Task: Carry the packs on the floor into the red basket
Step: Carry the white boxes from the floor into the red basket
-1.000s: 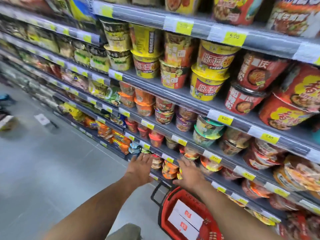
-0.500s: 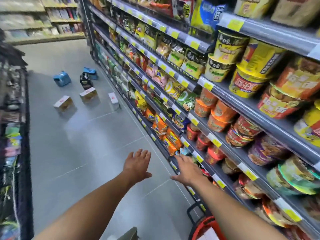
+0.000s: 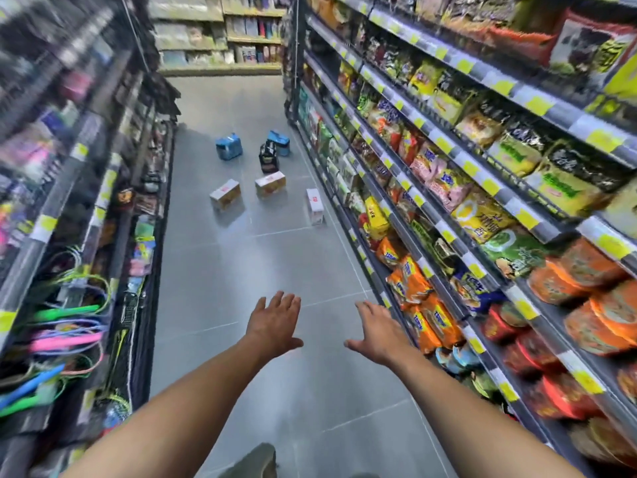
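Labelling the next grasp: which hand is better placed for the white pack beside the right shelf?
Right, marginally. Both hands are open and empty; the white pack lies well ahead. The right hand is nearer the shelf beside that pack; the left hand is mid-aisle.

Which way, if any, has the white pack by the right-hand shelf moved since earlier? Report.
No. The white pack still lies beside the right shelf base, just beyond the same floor seam; only the camera view has swung.

Bright even overhead light; soft glare on floor [image 3: 241, 257]; edges motion-blurred, warped; centre fairly sharp.
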{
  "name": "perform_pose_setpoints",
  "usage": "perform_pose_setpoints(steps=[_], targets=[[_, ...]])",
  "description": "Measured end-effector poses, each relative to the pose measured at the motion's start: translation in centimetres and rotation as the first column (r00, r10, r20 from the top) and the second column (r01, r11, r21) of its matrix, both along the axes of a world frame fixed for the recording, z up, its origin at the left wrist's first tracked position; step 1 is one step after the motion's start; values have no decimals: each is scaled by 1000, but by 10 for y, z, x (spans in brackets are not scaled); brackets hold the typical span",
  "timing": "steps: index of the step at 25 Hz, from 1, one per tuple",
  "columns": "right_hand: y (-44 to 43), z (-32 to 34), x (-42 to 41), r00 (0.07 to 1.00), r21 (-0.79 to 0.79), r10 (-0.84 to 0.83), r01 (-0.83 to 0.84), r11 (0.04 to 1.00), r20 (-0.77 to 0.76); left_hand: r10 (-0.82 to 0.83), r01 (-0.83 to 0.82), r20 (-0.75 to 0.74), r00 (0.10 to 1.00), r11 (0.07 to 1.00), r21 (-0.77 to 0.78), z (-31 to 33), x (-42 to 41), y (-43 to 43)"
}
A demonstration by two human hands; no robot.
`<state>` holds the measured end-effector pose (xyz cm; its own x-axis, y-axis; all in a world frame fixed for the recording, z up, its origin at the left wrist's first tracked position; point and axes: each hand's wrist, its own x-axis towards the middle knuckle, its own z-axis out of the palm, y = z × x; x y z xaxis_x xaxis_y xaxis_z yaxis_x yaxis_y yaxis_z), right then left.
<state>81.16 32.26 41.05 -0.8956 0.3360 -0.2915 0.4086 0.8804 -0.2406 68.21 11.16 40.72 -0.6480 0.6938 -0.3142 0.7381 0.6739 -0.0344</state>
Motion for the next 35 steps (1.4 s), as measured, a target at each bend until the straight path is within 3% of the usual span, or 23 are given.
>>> perform_pose_setpoints(steps=[9, 25, 30, 35], targets=[[10, -26, -151, 994, -14, 101, -101, 995, 44, 113, -114, 38, 993, 993, 8, -23, -122, -6], [127, -43, -512, 955, -54, 286, -282, 958, 82, 346, -346, 23, 938, 938, 28, -19, -448, 84], [129, -50, -631, 954, -59, 289, -285, 957, 77, 345, -345, 13, 939, 938, 42, -29, -568, 83], [141, -45, -747, 984, -98, 163, -155, 983, 73, 251, -251, -3, 968, 968, 30, -19, -712, 93]])
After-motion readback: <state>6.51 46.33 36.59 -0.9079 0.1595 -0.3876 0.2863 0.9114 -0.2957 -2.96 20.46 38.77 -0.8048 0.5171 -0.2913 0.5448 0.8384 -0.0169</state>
